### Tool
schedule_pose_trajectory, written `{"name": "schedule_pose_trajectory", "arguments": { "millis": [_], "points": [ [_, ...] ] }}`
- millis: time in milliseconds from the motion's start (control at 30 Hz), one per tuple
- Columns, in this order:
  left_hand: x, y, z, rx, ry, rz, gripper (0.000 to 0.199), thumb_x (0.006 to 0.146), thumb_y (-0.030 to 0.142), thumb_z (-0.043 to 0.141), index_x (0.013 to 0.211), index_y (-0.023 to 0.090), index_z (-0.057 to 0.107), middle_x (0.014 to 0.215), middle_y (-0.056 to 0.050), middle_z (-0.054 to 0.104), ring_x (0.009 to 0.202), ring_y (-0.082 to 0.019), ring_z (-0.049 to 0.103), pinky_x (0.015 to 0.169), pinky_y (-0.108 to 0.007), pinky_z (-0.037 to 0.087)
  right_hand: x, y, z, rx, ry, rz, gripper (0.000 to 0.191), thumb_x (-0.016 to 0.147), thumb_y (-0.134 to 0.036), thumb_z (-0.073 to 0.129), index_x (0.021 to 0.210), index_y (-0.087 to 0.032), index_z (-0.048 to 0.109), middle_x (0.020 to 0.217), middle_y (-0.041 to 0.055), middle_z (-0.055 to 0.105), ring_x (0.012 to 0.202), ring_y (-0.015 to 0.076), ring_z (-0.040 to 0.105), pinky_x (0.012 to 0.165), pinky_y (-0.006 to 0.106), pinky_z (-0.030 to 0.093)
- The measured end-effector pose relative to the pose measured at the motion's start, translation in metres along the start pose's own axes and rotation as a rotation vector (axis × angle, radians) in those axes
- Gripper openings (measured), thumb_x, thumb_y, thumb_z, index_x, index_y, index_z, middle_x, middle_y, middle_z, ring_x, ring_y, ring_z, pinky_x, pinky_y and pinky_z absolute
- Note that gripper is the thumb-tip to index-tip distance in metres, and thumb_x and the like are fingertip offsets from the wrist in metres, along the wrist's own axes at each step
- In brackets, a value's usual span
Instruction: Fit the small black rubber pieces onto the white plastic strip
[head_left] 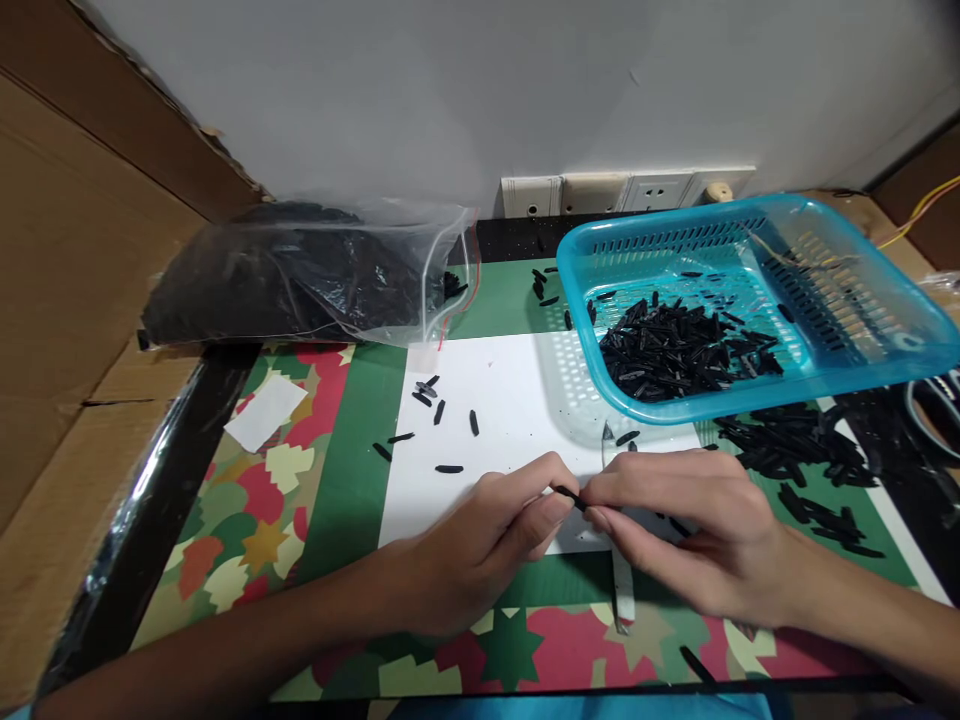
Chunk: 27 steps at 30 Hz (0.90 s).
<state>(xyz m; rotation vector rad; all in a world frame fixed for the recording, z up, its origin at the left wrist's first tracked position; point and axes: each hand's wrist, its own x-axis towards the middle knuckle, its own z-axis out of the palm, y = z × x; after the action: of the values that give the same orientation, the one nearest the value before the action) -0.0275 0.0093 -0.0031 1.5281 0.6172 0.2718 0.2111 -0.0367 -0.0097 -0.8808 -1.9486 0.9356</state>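
Note:
A thin black stick-like piece (570, 497) is pinched at both ends, by my left hand (499, 540) and my right hand (697, 530). It hangs just above the front part of a white paper sheet (510, 380). Partly under my right hand lies a slim tool with a pointed tip and white wrapped handle (623, 590); its middle is hidden. Several similar black pieces (449, 469) are scattered on the sheet to the left. Exactly what the pieces are made of I cannot tell.
A blue plastic basket (637, 408) with many black pieces stands back right. Beside it lies a loose pile (795, 445). A stuffed zip bag (292, 280) rests back left by a cardboard wall (82, 200). Scissors (934, 420) lie at the right edge. Wall sockets (656, 190) are behind.

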Motion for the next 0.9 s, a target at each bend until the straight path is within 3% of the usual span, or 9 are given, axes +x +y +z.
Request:
{"name": "schedule_pose_trajectory", "arguments": {
  "millis": [167,367,500,667,900],
  "points": [
    [-0.001,-0.002,0.001,0.036,0.011,-0.024,0.035,0.117,0.041,0.036,0.096,0.020,0.054,0.075,0.006,0.045,0.063,-0.010,0.039,0.062,-0.025,0.036,0.001,0.001,-0.001,-0.010,-0.026,-0.007,0.013,0.106,-0.012,0.061,0.106,-0.012,0.074,0.077,0.0026,0.067,0.064,0.0118,0.054,0.059,0.025,0.042],
    [0.001,0.001,0.004,0.037,0.073,-0.029,0.036,0.115,0.041,0.040,0.089,0.020,0.053,0.073,0.005,0.044,0.063,-0.011,0.040,0.060,-0.026,0.036,0.002,-0.001,0.003,0.000,-0.005,0.060,0.015,0.106,-0.014,0.060,0.104,-0.015,0.074,0.077,0.0023,0.069,0.064,0.0120,0.057,0.060,0.024,0.043],
    [0.002,0.002,0.007,0.024,0.114,-0.049,0.035,0.114,0.041,0.042,0.087,0.021,0.051,0.068,0.007,0.039,0.058,-0.010,0.034,0.054,-0.025,0.031,0.000,-0.002,0.010,-0.007,0.049,0.104,0.022,0.103,-0.013,0.060,0.084,-0.018,0.070,0.071,0.0009,0.063,0.059,0.0122,0.051,0.057,0.026,0.039],
    [0.001,-0.003,0.010,0.040,0.132,-0.071,0.036,0.115,0.045,0.041,0.099,0.019,0.060,0.064,0.009,0.037,0.055,-0.011,0.034,0.053,-0.025,0.031,-0.001,0.002,0.016,-0.061,0.095,0.039,0.025,0.103,-0.011,0.058,0.081,-0.019,0.066,0.068,0.0002,0.058,0.057,0.0126,0.044,0.054,0.028,0.033],
    [0.002,-0.004,0.012,-0.022,0.168,-0.097,0.037,0.114,0.046,0.044,0.098,0.018,0.061,0.060,0.010,0.037,0.052,-0.010,0.034,0.053,-0.025,0.031,0.002,0.003,0.017,-0.113,0.117,0.008,0.026,0.101,-0.008,0.058,0.079,-0.019,0.062,0.067,-0.0017,0.054,0.056,0.0111,0.041,0.053,0.027,0.032]
  ]
}}
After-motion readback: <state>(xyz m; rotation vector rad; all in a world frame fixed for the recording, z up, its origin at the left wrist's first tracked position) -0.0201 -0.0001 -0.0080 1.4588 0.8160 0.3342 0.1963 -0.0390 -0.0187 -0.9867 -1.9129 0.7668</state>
